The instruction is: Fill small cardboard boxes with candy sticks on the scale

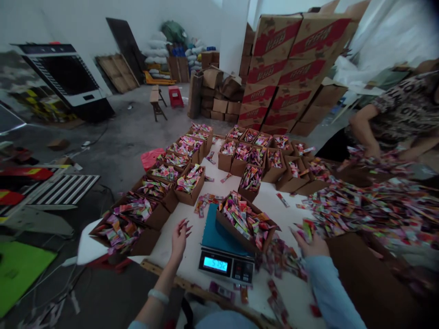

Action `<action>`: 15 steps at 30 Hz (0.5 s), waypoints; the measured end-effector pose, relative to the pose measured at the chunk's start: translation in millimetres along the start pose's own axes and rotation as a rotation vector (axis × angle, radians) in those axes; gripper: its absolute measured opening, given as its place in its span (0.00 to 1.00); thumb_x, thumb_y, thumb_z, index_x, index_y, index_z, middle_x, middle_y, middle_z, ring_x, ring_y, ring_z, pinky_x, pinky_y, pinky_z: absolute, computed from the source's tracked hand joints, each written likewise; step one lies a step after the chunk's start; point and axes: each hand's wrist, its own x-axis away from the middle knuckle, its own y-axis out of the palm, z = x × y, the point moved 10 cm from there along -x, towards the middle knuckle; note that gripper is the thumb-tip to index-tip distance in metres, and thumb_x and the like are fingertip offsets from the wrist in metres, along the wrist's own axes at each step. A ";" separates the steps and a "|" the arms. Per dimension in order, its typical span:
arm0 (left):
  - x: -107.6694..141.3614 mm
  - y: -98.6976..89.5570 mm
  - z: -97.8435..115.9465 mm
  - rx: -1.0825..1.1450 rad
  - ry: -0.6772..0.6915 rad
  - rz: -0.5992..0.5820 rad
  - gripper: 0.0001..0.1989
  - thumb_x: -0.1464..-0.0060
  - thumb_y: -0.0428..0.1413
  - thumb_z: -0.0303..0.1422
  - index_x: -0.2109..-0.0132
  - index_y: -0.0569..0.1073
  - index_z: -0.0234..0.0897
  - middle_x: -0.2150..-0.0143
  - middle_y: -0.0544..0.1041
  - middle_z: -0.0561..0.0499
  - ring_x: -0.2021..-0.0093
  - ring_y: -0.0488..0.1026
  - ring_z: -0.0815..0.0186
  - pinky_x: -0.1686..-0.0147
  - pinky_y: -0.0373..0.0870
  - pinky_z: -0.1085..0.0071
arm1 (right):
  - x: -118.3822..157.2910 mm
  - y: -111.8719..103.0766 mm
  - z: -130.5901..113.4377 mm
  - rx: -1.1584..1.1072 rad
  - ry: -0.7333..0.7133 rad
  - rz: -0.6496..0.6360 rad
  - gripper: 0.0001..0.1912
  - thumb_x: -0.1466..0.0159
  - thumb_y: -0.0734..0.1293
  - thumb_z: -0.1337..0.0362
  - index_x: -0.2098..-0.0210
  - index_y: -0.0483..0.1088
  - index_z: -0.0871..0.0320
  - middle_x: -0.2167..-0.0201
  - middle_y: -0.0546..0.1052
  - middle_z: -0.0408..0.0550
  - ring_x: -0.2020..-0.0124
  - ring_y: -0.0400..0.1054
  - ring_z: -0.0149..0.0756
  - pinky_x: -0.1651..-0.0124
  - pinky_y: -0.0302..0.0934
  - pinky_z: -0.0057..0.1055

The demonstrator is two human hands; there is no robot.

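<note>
A blue-topped digital scale (pixel 210 228) with a lit display stands on the white table in front of me. On its platform sits a cardboard box (pixel 236 232), tilted at an angle and full of small colourful packets (pixel 240 214). My left hand (pixel 180 238) hovers left of the scale, fingers apart, with nothing in it. To the right of the box, my right hand (pixel 313 243) is closed around a few packets (pixel 306 229), some of them green. Loose packets (pixel 283 258) lie between the scale and my right hand.
Filled boxes (pixel 151 218) line the table's left side, and more filled boxes (pixel 250 177) stand at the back. A big heap of packets (pixel 363 205) covers the right side. There a co-worker's hands (pixel 373 153) are among packets. Stacked cartons (pixel 274 68) rise behind.
</note>
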 end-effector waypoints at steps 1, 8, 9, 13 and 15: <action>0.7 -0.5 0.8 -0.001 0.002 0.002 0.19 0.53 0.57 0.39 0.55 0.70 0.36 0.50 0.73 0.39 0.64 0.76 0.65 0.67 0.71 0.70 | -5.0 -2.4 -23.1 -0.039 -0.053 -0.009 0.27 0.45 0.58 0.46 0.58 0.71 0.62 0.66 0.79 0.58 0.65 0.74 0.46 0.61 0.67 0.39; 2.6 -10.5 -2.9 0.003 0.005 0.013 0.21 0.55 0.58 0.41 0.54 0.69 0.35 0.49 0.73 0.38 0.63 0.76 0.64 0.67 0.71 0.69 | -5.7 78.8 -170.3 0.359 -0.394 -0.481 0.28 0.46 0.66 0.49 0.51 0.67 0.61 0.58 0.77 0.60 0.57 0.72 0.48 0.57 0.63 0.37; 2.8 -13.2 -2.8 0.001 0.011 0.014 0.21 0.55 0.58 0.41 0.54 0.69 0.35 0.49 0.73 0.38 0.63 0.76 0.64 0.67 0.71 0.69 | -3.9 93.3 -174.1 0.418 -0.402 -0.525 0.29 0.46 0.67 0.50 0.51 0.66 0.61 0.57 0.77 0.61 0.57 0.72 0.48 0.57 0.63 0.38; 2.0 -31.6 -3.6 -0.008 0.031 0.043 0.24 0.57 0.58 0.43 0.54 0.69 0.35 0.49 0.73 0.37 0.64 0.76 0.65 0.68 0.71 0.70 | 0.5 123.6 -171.5 0.487 -0.433 -0.545 0.25 0.41 0.64 0.55 0.48 0.65 0.61 0.56 0.76 0.62 0.56 0.71 0.49 0.56 0.63 0.40; 0.2 -43.4 -5.6 -0.010 0.036 0.062 0.24 0.57 0.58 0.44 0.54 0.69 0.35 0.48 0.72 0.37 0.64 0.76 0.66 0.68 0.70 0.70 | 0.7 124.6 -166.8 0.453 -0.427 -0.528 0.21 0.40 0.63 0.56 0.50 0.67 0.60 0.57 0.77 0.61 0.56 0.71 0.48 0.56 0.62 0.40</action>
